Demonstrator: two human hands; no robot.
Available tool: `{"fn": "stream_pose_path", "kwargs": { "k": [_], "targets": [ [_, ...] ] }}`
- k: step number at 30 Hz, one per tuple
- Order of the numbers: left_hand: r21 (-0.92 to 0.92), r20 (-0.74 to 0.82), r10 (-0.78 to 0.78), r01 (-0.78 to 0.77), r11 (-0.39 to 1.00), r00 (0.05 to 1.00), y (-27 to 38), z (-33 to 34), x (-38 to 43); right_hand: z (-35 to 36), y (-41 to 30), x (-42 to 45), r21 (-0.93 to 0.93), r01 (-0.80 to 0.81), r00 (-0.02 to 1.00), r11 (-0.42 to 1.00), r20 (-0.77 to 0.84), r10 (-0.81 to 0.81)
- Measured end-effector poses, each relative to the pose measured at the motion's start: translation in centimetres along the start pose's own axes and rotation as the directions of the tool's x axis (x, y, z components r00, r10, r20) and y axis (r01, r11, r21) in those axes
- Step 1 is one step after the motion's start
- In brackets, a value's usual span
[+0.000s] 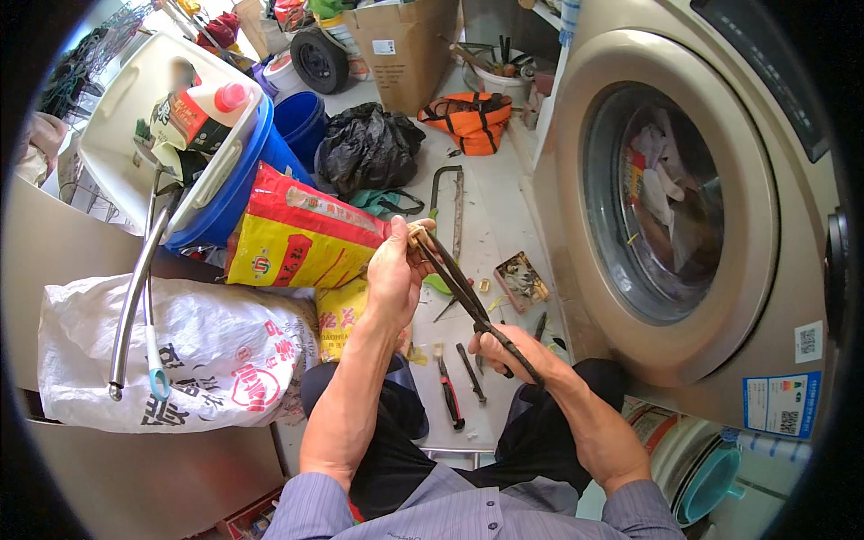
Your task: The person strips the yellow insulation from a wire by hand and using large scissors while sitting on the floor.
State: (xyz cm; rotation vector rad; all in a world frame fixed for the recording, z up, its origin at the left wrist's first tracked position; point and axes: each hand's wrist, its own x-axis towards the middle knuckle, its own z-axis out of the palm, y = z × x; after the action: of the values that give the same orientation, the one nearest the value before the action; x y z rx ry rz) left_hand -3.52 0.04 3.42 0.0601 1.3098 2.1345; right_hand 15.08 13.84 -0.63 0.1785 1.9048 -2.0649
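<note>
My left hand [398, 270] grips a small tan piece [416, 235], partly hidden by the fingers. The tips of long dark metal tongs or pliers [466, 290] meet this piece. My right hand [509, 352] is closed around the tool's handles, near its pivot. Below the hands, a tool with a red and black handle [449, 395] lies on the floor beside a dark metal bar [471, 372]. Right of the tool's jaws are a small tan block [484, 285] and an open box of small hardware [522, 282]. A hacksaw [459, 202] lies beyond my left hand.
A front-loading washing machine [665, 202] stands close on the right. On the left are a white woven sack [182, 351], a red and yellow bag [304, 236] and a white tub [111, 145]. Farther off sit a black plastic bag [368, 148], an orange bag [472, 118] and a cardboard box [408, 61].
</note>
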Motion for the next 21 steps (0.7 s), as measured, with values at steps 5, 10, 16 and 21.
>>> {"fn": "stream_pose_path", "kwargs": {
  "k": [5,10,16,21],
  "targets": [
    [0.023,0.084,-0.044,0.042,0.999,0.996,-0.9,1.0,-0.8,-0.1,0.4,0.1,-0.035,-0.004,0.998,0.999,-0.055,0.002],
    [-0.024,0.226,-0.12,0.129,0.991,0.967,-3.0,1.3,-1.5,-0.5,0.0,0.1,-0.046,0.051,0.992,0.998,-0.109,-0.056],
    [-0.219,0.296,-0.189,0.259,0.941,0.936,-2.6,1.3,-1.2,-0.9,0.4,0.1,0.001,0.066,0.995,0.998,-0.077,-0.065],
    [-0.232,0.363,-0.079,0.172,0.957,0.929,-3.2,0.7,-1.2,-0.6,-1.1,-0.2,-0.068,0.056,0.987,0.996,-0.148,-0.065]
  ]
}}
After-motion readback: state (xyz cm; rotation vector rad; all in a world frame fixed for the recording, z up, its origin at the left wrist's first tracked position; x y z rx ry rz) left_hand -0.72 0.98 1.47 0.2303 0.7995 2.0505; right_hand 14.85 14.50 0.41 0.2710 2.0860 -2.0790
